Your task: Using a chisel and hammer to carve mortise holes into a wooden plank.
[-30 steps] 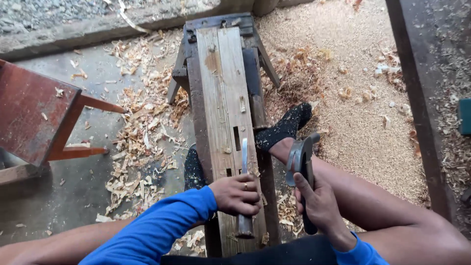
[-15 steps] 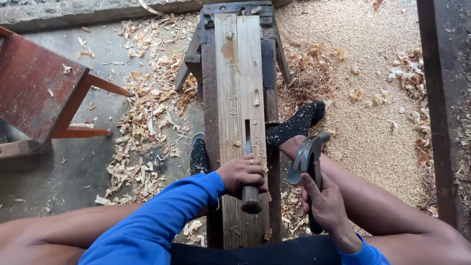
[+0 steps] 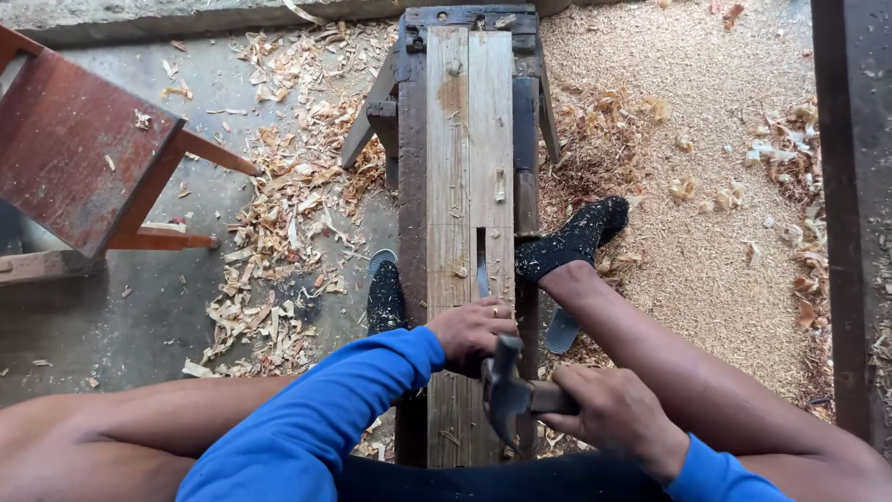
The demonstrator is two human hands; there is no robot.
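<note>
One red-brown wooden chair [image 3: 79, 158] lies tipped at the far left, with a spread of pale wood shavings [image 3: 279, 232] on the floor between it and the bench. One long wooden bench [image 3: 423, 214] runs up the middle, carrying two pale planks [image 3: 469, 139] side by side; a narrow slot [image 3: 481, 251] is cut in the right-hand one. Two feet in dark socks flank the bench, one on each side.

The left hand [image 3: 474, 333] rests on the planks just below the slot, its fingers [image 3: 497, 311] curled tight around a chisel whose metal blade [image 3: 483, 277] shows in the slot; the handle is hidden inside the fist. The right hand [image 3: 613, 409], just to the right and nearer the body, has its fingers wrapped closed on the wooden handle of one hammer [image 3: 509, 395]. The hammer's metal head sits right against the left fist, over the hidden chisel end. Sawdust [image 3: 706, 186] covers the floor to the right, beside one dark beam [image 3: 850, 214].
</note>
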